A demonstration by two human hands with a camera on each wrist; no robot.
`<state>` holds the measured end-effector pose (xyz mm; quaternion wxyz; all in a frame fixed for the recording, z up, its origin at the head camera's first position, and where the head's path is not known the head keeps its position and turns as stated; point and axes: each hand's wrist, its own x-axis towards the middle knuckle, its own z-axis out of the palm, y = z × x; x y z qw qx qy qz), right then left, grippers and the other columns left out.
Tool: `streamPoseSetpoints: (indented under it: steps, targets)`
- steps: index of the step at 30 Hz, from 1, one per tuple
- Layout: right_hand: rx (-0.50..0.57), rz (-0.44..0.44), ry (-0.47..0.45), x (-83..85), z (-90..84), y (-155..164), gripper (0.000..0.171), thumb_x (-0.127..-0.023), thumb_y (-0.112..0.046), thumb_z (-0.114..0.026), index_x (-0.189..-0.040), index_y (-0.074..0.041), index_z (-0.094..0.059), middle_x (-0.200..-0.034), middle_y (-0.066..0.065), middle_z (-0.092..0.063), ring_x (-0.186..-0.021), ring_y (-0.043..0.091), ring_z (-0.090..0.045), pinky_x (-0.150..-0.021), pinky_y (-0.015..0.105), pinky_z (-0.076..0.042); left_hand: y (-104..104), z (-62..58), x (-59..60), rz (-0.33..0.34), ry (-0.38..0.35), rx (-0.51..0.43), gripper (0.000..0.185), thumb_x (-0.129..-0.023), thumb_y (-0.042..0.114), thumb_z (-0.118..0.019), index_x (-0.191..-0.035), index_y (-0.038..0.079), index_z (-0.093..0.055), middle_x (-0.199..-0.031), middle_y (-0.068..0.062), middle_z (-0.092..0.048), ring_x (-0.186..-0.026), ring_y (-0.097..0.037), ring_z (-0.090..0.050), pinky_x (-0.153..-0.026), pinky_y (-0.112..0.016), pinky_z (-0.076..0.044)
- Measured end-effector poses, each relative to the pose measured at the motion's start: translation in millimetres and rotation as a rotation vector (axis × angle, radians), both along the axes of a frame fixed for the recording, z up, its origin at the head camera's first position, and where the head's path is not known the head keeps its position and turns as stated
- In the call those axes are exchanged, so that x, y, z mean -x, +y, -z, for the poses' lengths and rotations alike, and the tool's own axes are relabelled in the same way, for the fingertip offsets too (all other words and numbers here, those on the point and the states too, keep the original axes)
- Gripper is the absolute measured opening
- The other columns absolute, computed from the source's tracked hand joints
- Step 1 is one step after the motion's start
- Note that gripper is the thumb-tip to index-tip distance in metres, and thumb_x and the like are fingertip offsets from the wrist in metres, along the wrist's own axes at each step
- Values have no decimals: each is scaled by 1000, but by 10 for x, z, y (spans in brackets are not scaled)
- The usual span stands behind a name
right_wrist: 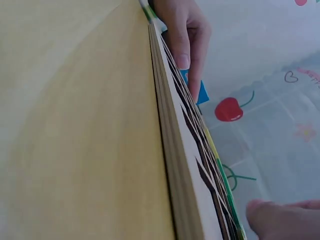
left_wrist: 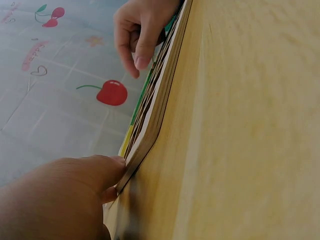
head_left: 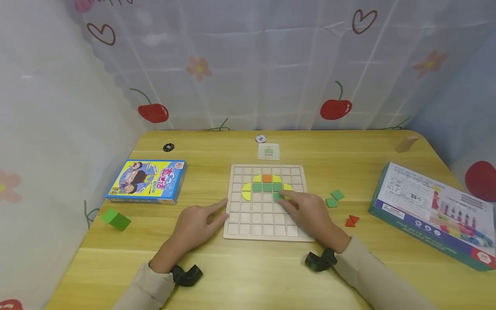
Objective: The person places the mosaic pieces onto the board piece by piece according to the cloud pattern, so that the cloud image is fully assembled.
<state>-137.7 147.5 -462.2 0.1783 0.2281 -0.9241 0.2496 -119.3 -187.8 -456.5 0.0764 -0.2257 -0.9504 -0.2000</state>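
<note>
One green tile at two o'clock of grid board centre, probably light, stiff, best edge-pinched, under right hand, cannot tell if clamped, with left hand at nine o'clock, fingers apart.

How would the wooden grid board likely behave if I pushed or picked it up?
The grid board is probably stiff: its layered edge looks straight in both wrist views. Pushed sideways, it would likely slide rather than tip, since it lies flat on the table. Tilted, it might shed its coloured pieces, which sit in the cells with no visible fastening.
</note>
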Motion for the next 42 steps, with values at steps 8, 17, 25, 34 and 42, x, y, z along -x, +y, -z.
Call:
streamPoseSetpoints:
  steps: [8, 17, 25, 34, 42]
  targets:
    - [148, 20, 188, -192, 21, 274, 29, -82, -11, -84, -110, -8, -79, -60, -11, -44, -52, 6, -35, -46, 21, -28, -13, -5, -14, -1, -4, 4, 46, -98, 47, -67, -138, 26, -67, -45, 17, -22, -44, -1, -16, -43, -25, -23]
    - [60, 238, 180, -361, -23, 930, 26, -81, -15, -86, -104, -6, -80, -55, -14, -42, -45, 0, -29, -41, 22, -25, 9, -36, 6, 6, -10, 18, 46, -98, 47, -67, -138, 26, -67, -46, 18, -21, -45, -1, -16, -44, -25, -22]
    - [-57, 387, 1, -432, -86, 967, 40, -85, -44, -81, -100, -7, -78, -51, -11, -40, -43, 9, -32, -41, 30, -24, -9, -35, 10, -5, -13, 17, 46, -98, 48, -66, -139, 27, -66, -45, 18, -21, -45, -1, -16, -45, -25, -23]
    - [-103, 371, 107, -392, -18, 924, 32, -85, -33, -82, -96, -3, -77, -48, -10, -33, -41, 8, -26, -38, 30, -20, -7, -9, -2, 5, -4, -1, 46, -97, 47, -68, -138, 27, -67, -46, 19, -21, -45, 0, -14, -44, -24, -22]
    - [-47, 343, 146, -335, -15, 867, 30, -86, -29, -80, -101, -3, -78, -48, -13, -34, -40, 3, -25, -37, 27, -20, -12, -21, 2, 9, -3, 4, 45, -97, 47, -67, -138, 26, -67, -46, 19, -21, -45, 0, -15, -44, -24, -23]
